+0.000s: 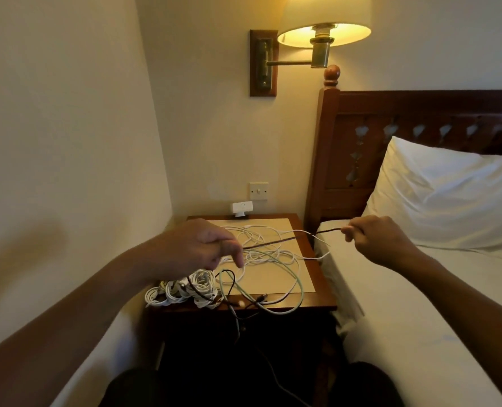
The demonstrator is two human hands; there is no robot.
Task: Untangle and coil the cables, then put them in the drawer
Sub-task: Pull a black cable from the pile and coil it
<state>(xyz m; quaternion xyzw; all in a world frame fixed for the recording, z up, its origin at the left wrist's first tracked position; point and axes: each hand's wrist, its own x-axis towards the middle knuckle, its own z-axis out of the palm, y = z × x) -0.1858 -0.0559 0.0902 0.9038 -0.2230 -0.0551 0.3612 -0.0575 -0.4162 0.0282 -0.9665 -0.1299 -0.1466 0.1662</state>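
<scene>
**Dark cable stretched between both hands**

We hold the dark cable (pixel 273 242) taut. The left hand (pixel 194 245) pinches it with curled fingers, and the right hand (pixel 384 239) pinches it further along. Loose white cables (pixel 258 254) lie between and below the hands on the nightstand (pixel 320 289). Coiled white bundles (pixel 196 289) sit just under the left hand. The drawer is possibly below, lost in shadow. Risk: pulling harder could tighten a snag or drag the bundles off the edge.

cream walls (pixel 67 113), a lit wall lamp (pixel 323 30), a wooden nightstand (pixel 317 277) beside a bed's carved headboard (pixel 420 113).
</scene>
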